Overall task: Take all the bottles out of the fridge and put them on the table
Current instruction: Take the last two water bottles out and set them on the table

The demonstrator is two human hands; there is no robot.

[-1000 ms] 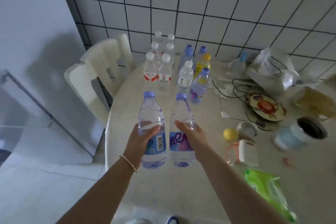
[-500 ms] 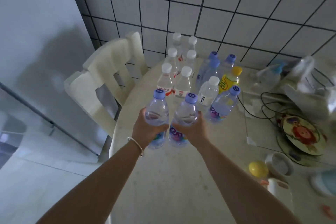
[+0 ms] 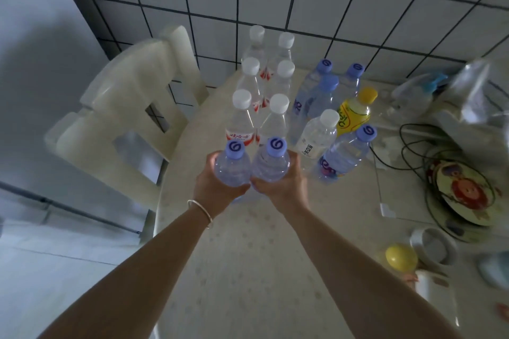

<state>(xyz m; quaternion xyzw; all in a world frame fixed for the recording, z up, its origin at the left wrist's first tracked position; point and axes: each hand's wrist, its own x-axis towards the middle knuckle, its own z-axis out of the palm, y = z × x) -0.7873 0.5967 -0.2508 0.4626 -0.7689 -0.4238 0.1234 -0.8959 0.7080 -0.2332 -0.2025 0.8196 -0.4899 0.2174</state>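
Two purple-capped bottles stand upright, side by side: left hand (image 3: pixel 217 187) grips the left bottle (image 3: pixel 232 165), right hand (image 3: pixel 283 187) the right bottle (image 3: pixel 271 162), over the worktop (image 3: pixel 261 270), just short of the white-capped bottles (image 3: pixel 259 107) beyond the fingers.

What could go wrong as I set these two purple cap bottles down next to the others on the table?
The left hand and right hand each grip a purple-capped bottle right behind the white-capped bottles, which stand close together. Pushing forward could tip that front row like dominoes. The held bottles also sit near the table edge by the chair, so one set down carelessly might topple off.
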